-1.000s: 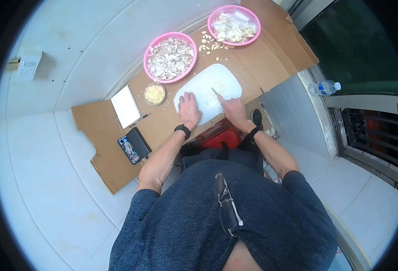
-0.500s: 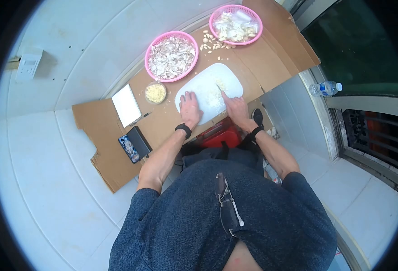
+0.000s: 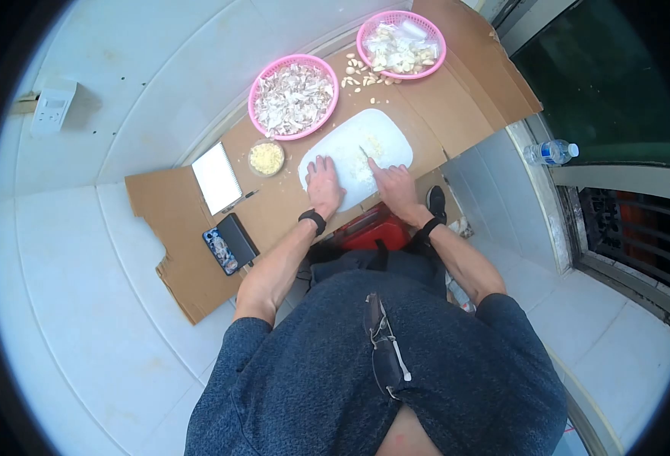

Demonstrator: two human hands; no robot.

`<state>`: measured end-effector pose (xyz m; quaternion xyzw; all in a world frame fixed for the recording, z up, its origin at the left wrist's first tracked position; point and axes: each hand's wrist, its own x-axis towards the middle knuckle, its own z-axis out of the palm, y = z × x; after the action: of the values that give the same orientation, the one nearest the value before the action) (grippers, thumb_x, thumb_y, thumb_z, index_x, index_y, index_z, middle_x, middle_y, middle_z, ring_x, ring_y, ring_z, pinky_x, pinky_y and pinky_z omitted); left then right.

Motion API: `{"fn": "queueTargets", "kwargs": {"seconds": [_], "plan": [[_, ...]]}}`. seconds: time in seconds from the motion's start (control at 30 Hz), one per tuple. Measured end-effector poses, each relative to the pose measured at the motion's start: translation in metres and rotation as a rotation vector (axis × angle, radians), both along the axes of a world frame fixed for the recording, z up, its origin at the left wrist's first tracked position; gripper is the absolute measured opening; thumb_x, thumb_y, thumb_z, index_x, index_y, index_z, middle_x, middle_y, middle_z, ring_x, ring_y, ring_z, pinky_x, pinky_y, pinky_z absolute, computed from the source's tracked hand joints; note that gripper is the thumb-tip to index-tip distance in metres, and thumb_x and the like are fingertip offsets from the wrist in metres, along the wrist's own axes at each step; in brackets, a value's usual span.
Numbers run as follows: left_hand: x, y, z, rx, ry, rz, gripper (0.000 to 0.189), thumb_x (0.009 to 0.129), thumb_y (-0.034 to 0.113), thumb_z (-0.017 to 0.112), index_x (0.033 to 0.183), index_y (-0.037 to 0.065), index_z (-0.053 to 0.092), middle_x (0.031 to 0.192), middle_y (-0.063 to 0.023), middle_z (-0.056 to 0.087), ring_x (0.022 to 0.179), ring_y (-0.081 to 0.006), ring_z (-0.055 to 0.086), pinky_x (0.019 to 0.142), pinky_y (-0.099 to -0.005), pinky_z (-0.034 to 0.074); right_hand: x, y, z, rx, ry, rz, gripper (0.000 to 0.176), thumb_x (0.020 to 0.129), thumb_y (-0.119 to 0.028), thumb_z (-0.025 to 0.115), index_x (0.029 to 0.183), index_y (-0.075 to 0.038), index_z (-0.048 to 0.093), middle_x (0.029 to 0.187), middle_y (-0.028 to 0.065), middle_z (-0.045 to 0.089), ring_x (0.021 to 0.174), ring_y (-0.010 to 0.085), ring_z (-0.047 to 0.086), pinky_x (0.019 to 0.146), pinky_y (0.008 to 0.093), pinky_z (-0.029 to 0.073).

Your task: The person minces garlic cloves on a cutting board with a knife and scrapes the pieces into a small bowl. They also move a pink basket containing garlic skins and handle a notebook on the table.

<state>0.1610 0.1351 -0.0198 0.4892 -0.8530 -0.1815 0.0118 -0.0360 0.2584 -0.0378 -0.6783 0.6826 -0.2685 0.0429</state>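
Observation:
A white cutting board (image 3: 335, 150) lies on the cardboard in front of me. My left hand (image 3: 323, 187) rests flat on the left part of the board, its fingers spread. My right hand (image 3: 397, 187) grips a small knife (image 3: 364, 152) at the board's right side, index finger stretched along it; the handle is hidden in the hand. The blade points up and left over the board. Finely chopped pale bits, apparently garlic (image 3: 376, 143), lie beside the blade. Left of the board stands a small clear bowl (image 3: 266, 158) filled with minced garlic.
Behind the board stands a pink basket (image 3: 254, 115) of garlic skins. A second pink basket (image 3: 443, 57) holds cloves and a plastic bag, with loose cloves (image 3: 352, 67) beside it. Leftward lie a notepad (image 3: 216, 178), pen (image 3: 238, 201) and phone (image 3: 220, 251). A water bottle (image 3: 551, 153) is rightward.
The knife blade has shifted slightly left across the board with my right hand. My left hand stays flat in place. The whole view has moved a little.

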Motion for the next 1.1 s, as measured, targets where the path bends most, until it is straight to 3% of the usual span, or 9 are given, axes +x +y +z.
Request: {"fn": "queueTargets", "kwargs": {"seconds": [0.27, 0.4, 0.47, 0.53, 0.73, 0.83, 1.1], "plan": [[0.0, 0.001, 0.002, 0.007, -0.006, 0.003, 0.106, 0.065, 0.015, 0.101, 0.156, -0.003, 0.048, 0.163, -0.026, 0.048, 0.146, -0.0497, 0.047, 0.116, -0.0574, 0.05, 0.006, -0.001, -0.003, -0.043, -0.051, 0.012, 0.056, 0.1, -0.007, 0.068, 0.156, -0.005, 0.061, 0.082, 0.0107, 0.069, 0.079, 0.0295, 0.066, 0.081, 0.045, 0.048], [0.001, 0.001, 0.0, 0.009, -0.012, -0.003, 0.107, 0.065, 0.015, 0.101, 0.157, -0.003, 0.048, 0.163, -0.0259, 0.048, 0.146, -0.0498, 0.047, 0.116, -0.0575, 0.05, 0.01, 0.002, -0.005, 0.067, 0.003, 0.041, 0.056, 0.099, -0.007, 0.066, 0.155, -0.004, 0.061, 0.083, 0.0106, 0.071, 0.08, 0.029, 0.068, 0.081, 0.0448, 0.048], [-0.002, 0.002, 0.002, -0.018, -0.035, 0.029, 0.102, 0.064, 0.01, 0.102, 0.153, 0.0, 0.052, 0.159, -0.022, 0.051, 0.143, -0.0455, 0.049, 0.118, -0.051, 0.051, 0.011, -0.003, -0.01, 0.077, -0.023, 0.049, 0.056, 0.1, -0.006, 0.066, 0.156, -0.003, 0.059, 0.083, 0.0106, 0.069, 0.08, 0.029, 0.066, 0.08, 0.0447, 0.047], [0.001, 0.004, 0.004, -0.016, -0.024, 0.03, 0.102, 0.064, 0.01, 0.101, 0.153, 0.0, 0.052, 0.159, -0.0223, 0.051, 0.144, -0.0457, 0.049, 0.119, -0.0509, 0.051, 0.015, -0.002, -0.003, -0.013, -0.034, 0.05, 0.056, 0.1, -0.006, 0.066, 0.156, -0.002, 0.059, 0.082, 0.0103, 0.069, 0.08, 0.0288, 0.066, 0.08, 0.0438, 0.047], [-0.004, 0.002, 0.01, 0.011, -0.036, 0.032, 0.103, 0.064, 0.01, 0.102, 0.154, 0.0, 0.051, 0.16, -0.0235, 0.05, 0.144, -0.046, 0.049, 0.119, -0.051, 0.05, 0.017, -0.005, -0.011, 0.104, -0.018, 0.049, 0.056, 0.1, -0.008, 0.067, 0.156, -0.003, 0.059, 0.084, 0.01, 0.071, 0.081, 0.0288, 0.067, 0.081, 0.0444, 0.047], [-0.003, 0.005, 0.009, 0.012, -0.049, 0.036, 0.103, 0.064, 0.01, 0.102, 0.153, 0.0, 0.051, 0.159, -0.0233, 0.05, 0.144, -0.046, 0.049, 0.119, -0.0513, 0.05, 0.023, -0.009, 0.004, 0.0, -0.051, 0.046, 0.057, 0.095, -0.007, 0.07, 0.152, -0.003, 0.062, 0.082, 0.0106, 0.073, 0.083, 0.0285, 0.07, 0.083, 0.046, 0.049], [-0.002, 0.004, 0.011, 0.022, -0.043, 0.035, 0.101, 0.064, 0.011, 0.102, 0.15, -0.001, 0.052, 0.157, -0.0226, 0.051, 0.142, -0.0461, 0.05, 0.117, -0.0512, 0.051, 0.037, -0.022, 0.001, 0.066, -0.029, 0.039, 0.058, 0.096, -0.008, 0.069, 0.152, -0.002, 0.062, 0.083, 0.0118, 0.073, 0.085, 0.0288, 0.071, 0.083, 0.0457, 0.05]]}}
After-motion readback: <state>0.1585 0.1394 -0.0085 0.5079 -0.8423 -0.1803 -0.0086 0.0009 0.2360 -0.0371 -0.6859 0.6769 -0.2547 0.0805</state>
